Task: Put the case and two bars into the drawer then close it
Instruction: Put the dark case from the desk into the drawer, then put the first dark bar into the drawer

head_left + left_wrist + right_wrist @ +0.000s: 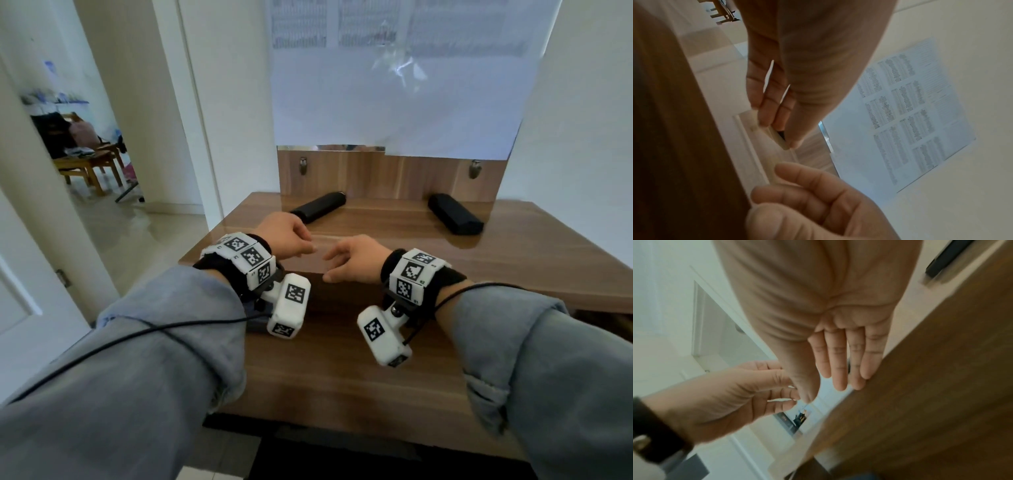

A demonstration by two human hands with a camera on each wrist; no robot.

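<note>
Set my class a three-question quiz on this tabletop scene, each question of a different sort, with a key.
1. True or false: the rounded black object and the boxy black object both lie on the table, near its back.
2. In the right wrist view, the right hand is: A) flat, with straight fingers; B) wrapped round a black object; C) clenched in a fist.
3. Fill in: two small metal ___ are fixed to the wooden back panel.

Key: 1 true; 2 A; 3 hooks.
</note>
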